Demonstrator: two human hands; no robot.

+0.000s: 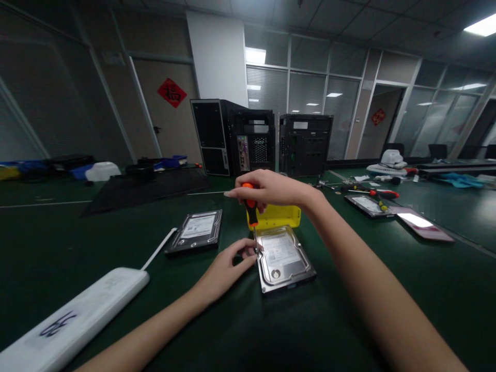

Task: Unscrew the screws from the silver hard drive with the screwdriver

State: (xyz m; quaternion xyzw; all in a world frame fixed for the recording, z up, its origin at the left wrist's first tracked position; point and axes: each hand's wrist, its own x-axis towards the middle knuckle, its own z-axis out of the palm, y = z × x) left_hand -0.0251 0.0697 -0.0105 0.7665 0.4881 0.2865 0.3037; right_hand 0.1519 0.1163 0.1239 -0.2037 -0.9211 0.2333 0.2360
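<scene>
A silver hard drive (284,258) lies flat on the green table in front of me. My right hand (267,190) is closed round the top of an orange-and-black screwdriver (251,209), held upright with its tip at the drive's near-left corner. My left hand (228,266) rests at the drive's left edge, its fingertips pinched next to the screwdriver tip. Whether they hold a screw is too small to tell. A yellow tray (279,217) sits just behind the drive.
A second hard drive (196,231) lies to the left. A white power strip (73,320) with its cable reaches across the near left. Two black computer cases (248,137) stand behind. At the right are another drive (368,205), screwdrivers (377,194) and a phone (420,222).
</scene>
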